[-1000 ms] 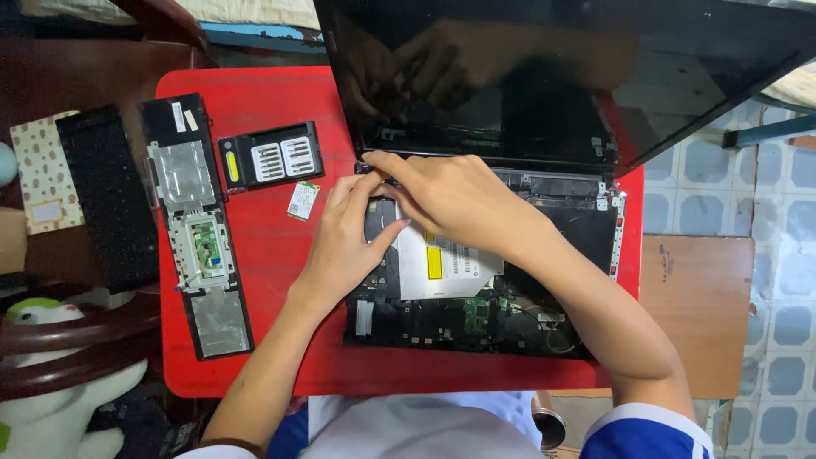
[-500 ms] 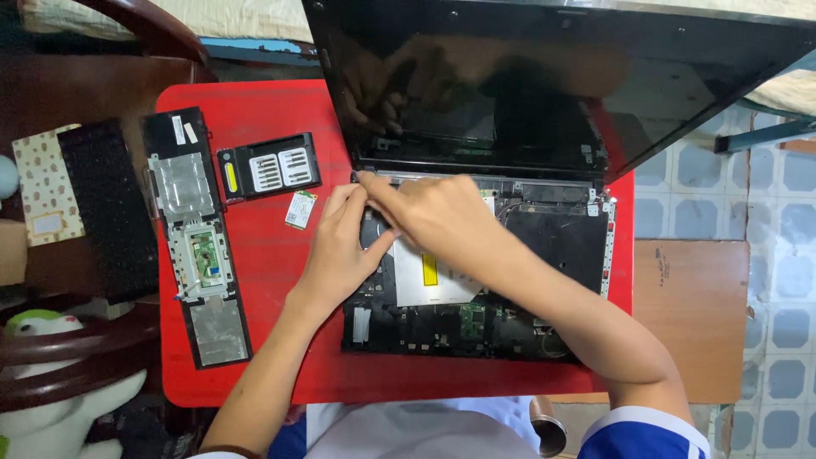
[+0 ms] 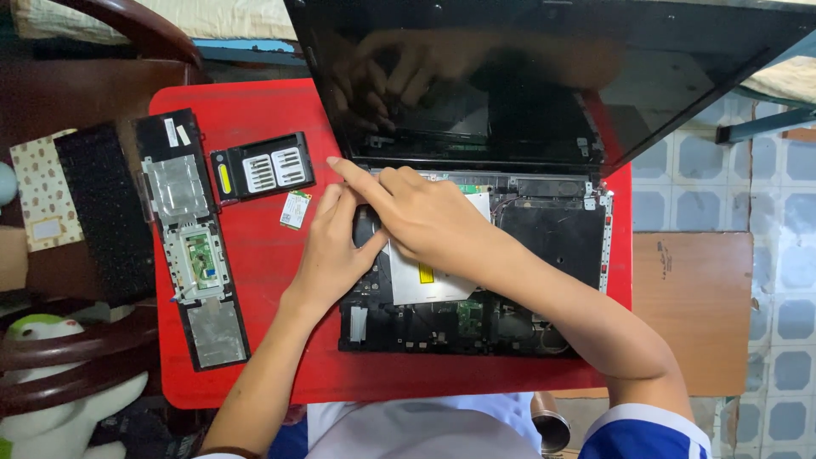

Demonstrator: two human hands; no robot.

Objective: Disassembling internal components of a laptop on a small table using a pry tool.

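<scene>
Both hands work the opened laptop (image 3: pixel 476 289): left hand (image 3: pixel 333 246) braces flat, fingers open; right hand (image 3: pixel 416 212) pinches something small, I cannot tell what.

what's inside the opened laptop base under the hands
Inside the laptop base a silver drive with a yellow label shows, plus green circuit boards along the front edge. The left hand and right hand cover the rear left corner, so that part stays unseen.
</scene>
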